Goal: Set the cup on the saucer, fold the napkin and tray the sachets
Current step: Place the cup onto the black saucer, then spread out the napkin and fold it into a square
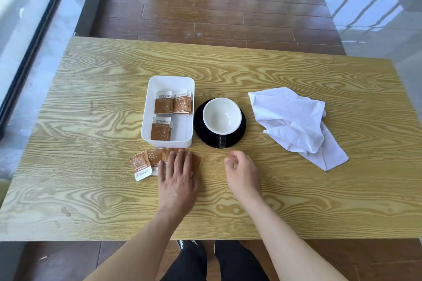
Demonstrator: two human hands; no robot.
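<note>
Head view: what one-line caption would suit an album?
Cup on saucer, napkin crumpled, left hand pressing loose sachets beside the tray.

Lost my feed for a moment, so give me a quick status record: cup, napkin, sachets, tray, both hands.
cup: upright and empty on the black saucer, handle toward the person
napkin: crumpled, unfolded, right of the saucer
tray: white, left of the saucer, holds sachets in three spots
loose sachets: fanned on the table in front of the tray
left hand: flat on the loose sachets, fingers straight
right hand: loosely curled above the table, holds nothing
</note>
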